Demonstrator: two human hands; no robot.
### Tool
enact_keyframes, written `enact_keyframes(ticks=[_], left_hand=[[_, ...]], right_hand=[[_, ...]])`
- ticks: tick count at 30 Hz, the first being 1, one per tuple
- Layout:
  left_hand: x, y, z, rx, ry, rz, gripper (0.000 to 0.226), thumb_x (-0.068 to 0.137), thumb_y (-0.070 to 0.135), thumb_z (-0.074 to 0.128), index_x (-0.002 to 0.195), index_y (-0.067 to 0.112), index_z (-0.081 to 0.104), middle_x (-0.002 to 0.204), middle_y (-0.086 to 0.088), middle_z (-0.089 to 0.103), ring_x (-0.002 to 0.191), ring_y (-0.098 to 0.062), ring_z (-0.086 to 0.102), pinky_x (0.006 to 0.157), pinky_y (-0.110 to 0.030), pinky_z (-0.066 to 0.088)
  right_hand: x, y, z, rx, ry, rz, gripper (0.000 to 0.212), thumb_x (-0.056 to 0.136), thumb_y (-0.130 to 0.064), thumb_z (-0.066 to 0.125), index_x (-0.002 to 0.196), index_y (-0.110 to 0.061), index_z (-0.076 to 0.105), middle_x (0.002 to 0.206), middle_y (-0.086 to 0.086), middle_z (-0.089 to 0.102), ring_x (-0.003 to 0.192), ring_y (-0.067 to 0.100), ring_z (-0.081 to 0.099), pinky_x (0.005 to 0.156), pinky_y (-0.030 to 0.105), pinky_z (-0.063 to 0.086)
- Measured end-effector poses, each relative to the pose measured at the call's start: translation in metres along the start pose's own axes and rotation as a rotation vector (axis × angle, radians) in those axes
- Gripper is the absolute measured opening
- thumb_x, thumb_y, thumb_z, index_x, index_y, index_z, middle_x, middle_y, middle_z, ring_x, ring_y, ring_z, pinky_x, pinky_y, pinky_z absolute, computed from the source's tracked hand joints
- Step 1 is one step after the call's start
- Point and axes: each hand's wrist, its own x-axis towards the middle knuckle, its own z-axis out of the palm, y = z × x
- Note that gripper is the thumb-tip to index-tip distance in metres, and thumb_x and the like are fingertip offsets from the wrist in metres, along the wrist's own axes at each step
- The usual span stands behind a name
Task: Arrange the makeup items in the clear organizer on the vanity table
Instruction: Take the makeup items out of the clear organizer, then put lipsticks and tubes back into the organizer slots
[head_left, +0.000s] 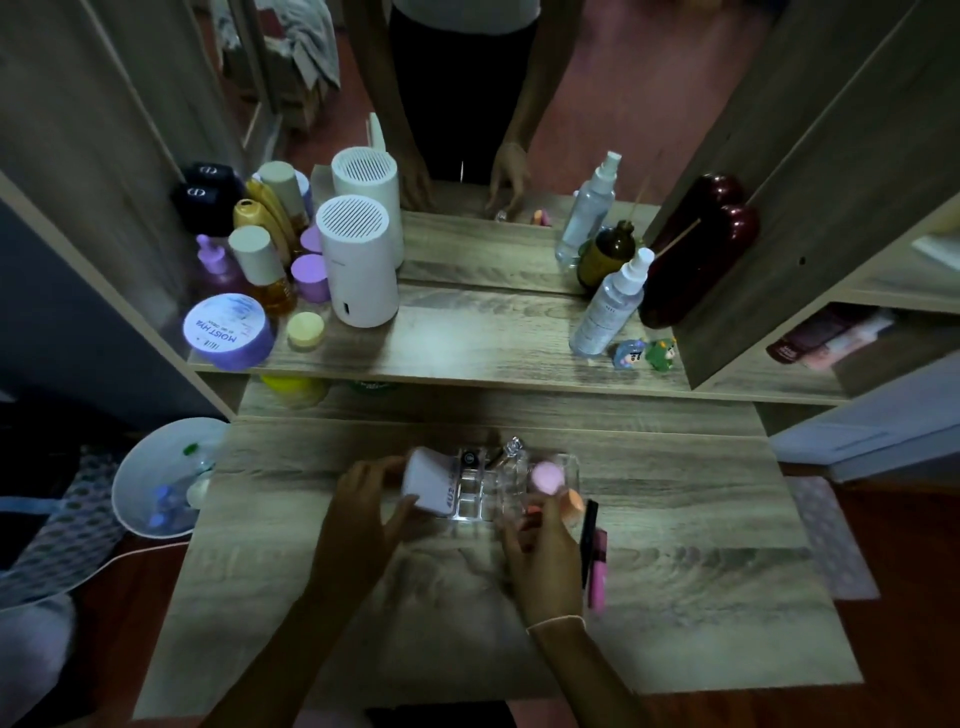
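Observation:
The clear organizer (470, 501) sits on the vanity table's pull-out top (675, 545), in front of me. My left hand (363, 512) grips a white compact case (428, 480), tilted over the organizer's left end. My right hand (545, 551) rests at the organizer's right front, fingers curled near an orange sponge (571, 501); whether it grips anything is unclear. A pink sponge (545, 475) sits in the right compartment. A small black round item (470, 458) and a clear-capped item (511, 447) stand at the back. A black pencil (589, 535) and a pink tube (598, 569) lie to the right.
The upper shelf (467, 343) holds a white humidifier (356, 260), bottles and a purple jar (228, 330) on the left, and spray bottles (608, 306) plus two figurines (647, 354) on the right. A mirror stands behind. A white bin (161, 478) is on the floor left.

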Motion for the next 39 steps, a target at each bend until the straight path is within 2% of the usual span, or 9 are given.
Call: enact_keyframes(ticks=[4, 7, 9, 12, 19, 23, 27, 33, 39], left_hand=[[-0.023, -0.006, -0.002, 0.074, 0.035, -0.011, 0.024, 0.079, 0.011, 0.072, 0.101, 0.012, 0.062, 0.092, -0.009, 0.061, 0.081, -0.027, 0.058, 0.065, -0.029, 0.043], [-0.045, 0.001, 0.011, 0.094, -0.011, 0.036, 0.013, 0.084, 0.022, 0.059, 0.091, 0.013, 0.064, 0.088, -0.011, 0.064, 0.078, -0.028, 0.061, 0.062, -0.031, 0.046], [-0.06, 0.011, 0.025, 0.075, -0.118, 0.083, 0.028, 0.082, 0.035, 0.044, 0.091, 0.017, 0.064, 0.091, -0.01, 0.067, 0.086, -0.019, 0.058, 0.069, -0.027, 0.046], [-0.073, 0.026, 0.049, 0.077, -0.215, 0.191, 0.026, 0.079, 0.034, 0.044, 0.095, 0.022, 0.062, 0.093, -0.006, 0.068, 0.092, -0.008, 0.047, 0.078, -0.021, 0.038], [-0.065, 0.076, 0.102, 0.009, -0.312, 0.31, 0.025, 0.089, 0.017, 0.055, 0.113, 0.012, 0.061, 0.117, -0.008, 0.059, 0.11, -0.022, 0.055, 0.094, -0.031, 0.045], [-0.056, 0.102, 0.125, -0.037, -0.323, 0.404, 0.027, 0.073, -0.013, 0.066, 0.098, -0.003, 0.063, 0.098, -0.021, 0.066, 0.094, -0.013, 0.051, 0.091, 0.002, 0.03], [-0.048, 0.098, 0.148, 0.105, -0.344, 0.296, 0.022, 0.089, 0.009, 0.054, 0.109, 0.002, 0.061, 0.109, -0.019, 0.06, 0.096, -0.031, 0.057, 0.082, -0.039, 0.048], [-0.046, 0.104, 0.175, 0.114, -0.336, 0.179, 0.019, 0.089, 0.014, 0.057, 0.105, 0.002, 0.059, 0.103, -0.02, 0.058, 0.086, -0.034, 0.057, 0.072, -0.041, 0.045], [-0.046, 0.11, 0.183, 0.113, -0.301, 0.068, 0.015, 0.087, 0.012, 0.056, 0.101, 0.005, 0.056, 0.105, -0.019, 0.055, 0.086, -0.032, 0.055, 0.069, -0.035, 0.042]], right_hand=[[-0.015, 0.016, -0.003, -0.047, 0.038, 0.004, 0.01, 0.085, -0.02, 0.067, 0.092, -0.021, 0.059, 0.066, -0.005, 0.065, 0.06, 0.009, 0.061, 0.06, 0.025, 0.046], [-0.026, 0.028, -0.007, -0.069, 0.065, 0.017, 0.008, 0.085, -0.025, 0.068, 0.083, -0.023, 0.06, 0.068, -0.001, 0.069, 0.064, 0.015, 0.065, 0.061, 0.028, 0.048], [-0.033, 0.037, -0.014, -0.077, 0.123, 0.06, 0.005, 0.084, -0.025, 0.068, 0.086, -0.024, 0.065, 0.066, -0.001, 0.069, 0.063, 0.018, 0.066, 0.06, 0.026, 0.047], [-0.037, 0.055, -0.03, -0.087, 0.216, 0.122, 0.008, 0.083, -0.02, 0.068, 0.087, -0.026, 0.065, 0.07, 0.0, 0.072, 0.066, 0.022, 0.067, 0.06, 0.025, 0.044], [-0.023, 0.094, -0.069, -0.155, 0.288, 0.136, 0.015, 0.087, -0.034, 0.063, 0.092, -0.02, 0.064, 0.075, 0.006, 0.07, 0.067, 0.025, 0.066, 0.06, 0.027, 0.045], [-0.015, 0.111, -0.082, -0.142, 0.267, 0.12, 0.016, 0.084, -0.024, 0.065, 0.1, -0.022, 0.065, 0.084, 0.007, 0.072, 0.077, 0.027, 0.068, 0.068, 0.03, 0.05], [-0.01, 0.126, -0.09, -0.113, 0.154, 0.097, 0.025, 0.082, -0.029, 0.07, 0.104, -0.02, 0.062, 0.083, 0.003, 0.069, 0.076, 0.02, 0.066, 0.071, 0.029, 0.05], [-0.01, 0.126, -0.084, -0.201, -0.041, 0.087, 0.055, 0.074, -0.041, 0.072, 0.119, -0.017, 0.052, 0.116, 0.007, 0.059, 0.105, 0.024, 0.059, 0.086, 0.039, 0.05], [-0.005, 0.131, -0.094, -0.244, 0.015, 0.121, 0.042, 0.077, -0.022, 0.065, 0.115, -0.012, 0.05, 0.117, 0.013, 0.055, 0.104, 0.031, 0.057, 0.08, 0.038, 0.048]])
